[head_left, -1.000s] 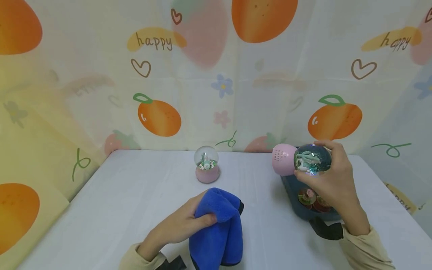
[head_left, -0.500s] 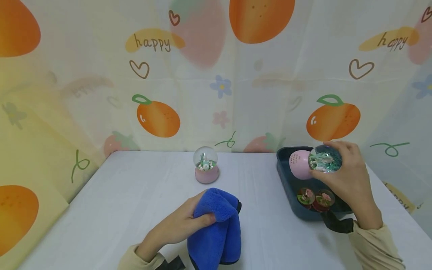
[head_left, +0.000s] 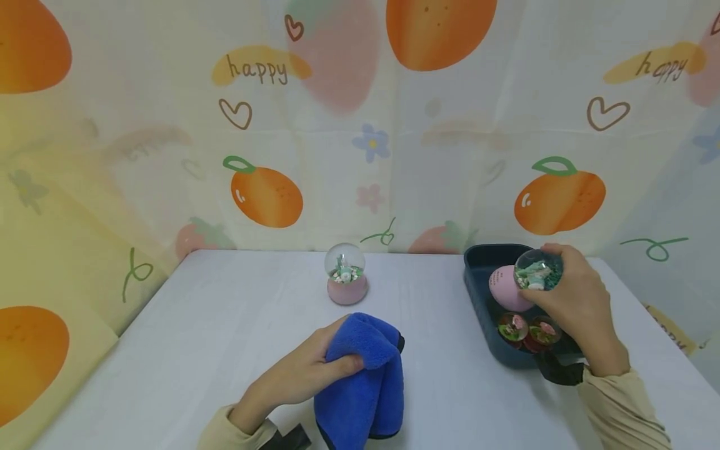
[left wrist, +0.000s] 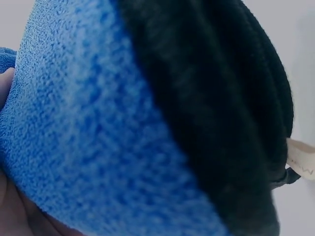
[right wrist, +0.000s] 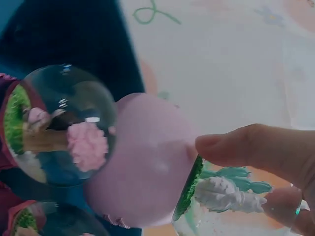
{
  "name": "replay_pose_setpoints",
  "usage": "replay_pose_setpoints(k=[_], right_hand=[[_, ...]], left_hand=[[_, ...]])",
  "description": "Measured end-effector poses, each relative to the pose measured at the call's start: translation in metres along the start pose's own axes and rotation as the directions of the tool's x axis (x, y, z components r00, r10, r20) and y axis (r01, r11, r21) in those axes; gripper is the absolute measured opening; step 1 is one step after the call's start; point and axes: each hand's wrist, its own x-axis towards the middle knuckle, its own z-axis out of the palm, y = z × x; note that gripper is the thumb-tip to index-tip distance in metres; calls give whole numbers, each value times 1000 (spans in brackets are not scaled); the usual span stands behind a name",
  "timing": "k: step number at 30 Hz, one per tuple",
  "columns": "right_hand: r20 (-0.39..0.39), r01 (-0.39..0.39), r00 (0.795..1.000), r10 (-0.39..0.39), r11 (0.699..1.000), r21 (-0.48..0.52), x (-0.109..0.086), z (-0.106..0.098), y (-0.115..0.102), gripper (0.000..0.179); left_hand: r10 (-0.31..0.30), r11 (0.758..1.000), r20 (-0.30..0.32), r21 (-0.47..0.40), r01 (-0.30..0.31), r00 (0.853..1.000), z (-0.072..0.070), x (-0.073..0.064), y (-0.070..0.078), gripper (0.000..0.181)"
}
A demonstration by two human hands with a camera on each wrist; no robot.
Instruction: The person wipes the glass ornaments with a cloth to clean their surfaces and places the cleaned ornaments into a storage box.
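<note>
My right hand (head_left: 579, 297) grips the glass ball of a pink-based snow globe (head_left: 510, 287), thumb on one side and fingers on the other. The globe lies tilted over the dark blue tray (head_left: 478, 312), its pink base pointing left and down; whether the base touches the tray floor I cannot tell. Two smaller snow globes with pink flowers, one of them a red-based globe (right wrist: 69, 125), lie in the tray beside it. A blue cloth (head_left: 360, 381) with black edging hangs from my left hand (head_left: 306, 369), pinched under the thumb. The cloth (left wrist: 98, 123) fills the left wrist view.
Another snow globe with a pink base (head_left: 346, 290) stands upright near the back middle of the white table (head_left: 225, 312). A printed fruit curtain (head_left: 326, 156) hangs behind the table's back edge.
My right hand has carried the pink-based snow globe rightward and down, from above the tray's left rim into the tray. The left hand holds the cloth in the same place.
</note>
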Motion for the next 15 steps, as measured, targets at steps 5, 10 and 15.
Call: replay_pose_setpoints(k=[5,10,15], right_hand=[[70,-1,998,5,999,-53,2,7,4,80],[196,-13,980,29,996,-83,4,14,7,81],[305,-2,952,21,998,-64,5,17,8,80]], left_hand=[[-25,1000,13,-8,25,1000,-2,-1,0,28],[-37,999,24,2,37,999,-3,-1,1,27],[-46,999,37,26,45,998,-4,-2,1,27]])
